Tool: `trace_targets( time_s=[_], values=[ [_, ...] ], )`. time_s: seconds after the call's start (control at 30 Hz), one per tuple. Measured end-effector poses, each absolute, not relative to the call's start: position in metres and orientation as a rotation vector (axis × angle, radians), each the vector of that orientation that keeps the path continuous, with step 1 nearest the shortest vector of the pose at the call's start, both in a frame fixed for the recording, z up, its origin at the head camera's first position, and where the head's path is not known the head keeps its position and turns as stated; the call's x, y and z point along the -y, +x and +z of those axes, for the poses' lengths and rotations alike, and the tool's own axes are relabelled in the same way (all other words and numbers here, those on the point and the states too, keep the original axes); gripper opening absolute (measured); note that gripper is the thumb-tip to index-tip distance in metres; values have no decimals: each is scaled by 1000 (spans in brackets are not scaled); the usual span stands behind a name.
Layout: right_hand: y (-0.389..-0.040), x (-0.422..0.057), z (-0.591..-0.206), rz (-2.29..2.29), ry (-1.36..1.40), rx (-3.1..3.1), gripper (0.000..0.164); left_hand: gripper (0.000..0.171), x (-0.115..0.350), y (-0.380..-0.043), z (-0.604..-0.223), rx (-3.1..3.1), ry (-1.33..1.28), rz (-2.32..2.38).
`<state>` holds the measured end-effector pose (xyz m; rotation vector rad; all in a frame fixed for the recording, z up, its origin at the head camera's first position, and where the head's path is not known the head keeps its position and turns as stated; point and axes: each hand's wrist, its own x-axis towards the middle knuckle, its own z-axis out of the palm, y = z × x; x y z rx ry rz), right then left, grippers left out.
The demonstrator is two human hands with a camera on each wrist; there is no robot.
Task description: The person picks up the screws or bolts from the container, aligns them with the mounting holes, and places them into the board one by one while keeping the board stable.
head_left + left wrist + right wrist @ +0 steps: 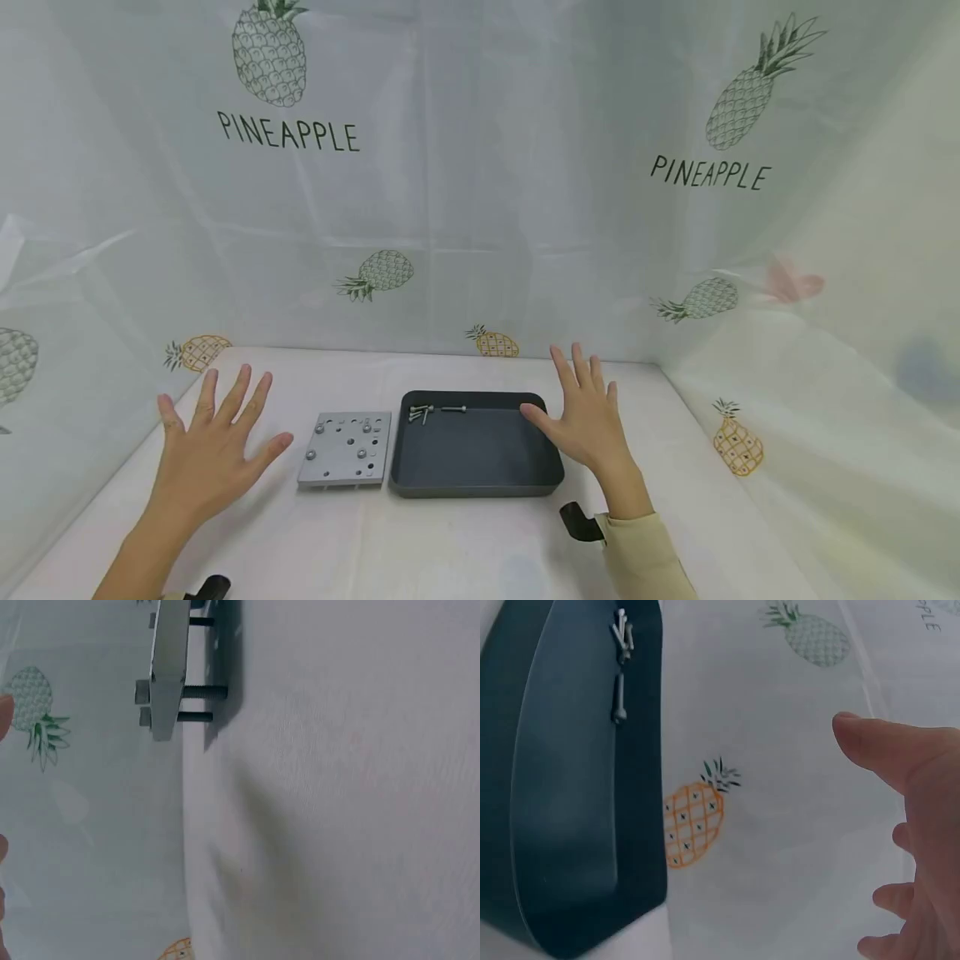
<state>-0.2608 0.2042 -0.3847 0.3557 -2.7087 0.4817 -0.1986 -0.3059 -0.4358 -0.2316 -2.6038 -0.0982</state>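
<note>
Left hand (206, 458) and right hand (592, 425) are raised over the worktop (442, 542), fingers spread. Between them, a metal plate (341, 454) sits beside a tray (476, 462). Only the head view shows the plate's holed top; the left wrist view shows bolts (205, 692) projecting beneath. Loose screws (453, 409) lie inside the tray's far side, before a pineapple-print sheet (480, 208).

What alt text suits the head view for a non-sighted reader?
Spread and empty, the left hand and right hand flank a drilled metal plate and a dark tray; loose screws lie toward the tray's far left.
</note>
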Motion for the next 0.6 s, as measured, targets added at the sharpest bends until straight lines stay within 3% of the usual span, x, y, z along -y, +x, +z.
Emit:
trace_targets(
  time_s=[0.6],
  values=[
    [-283, -143, -407, 1023, 513, 2697, 90, 95, 265, -193, -459, 2730, -218, -938]
  ],
)
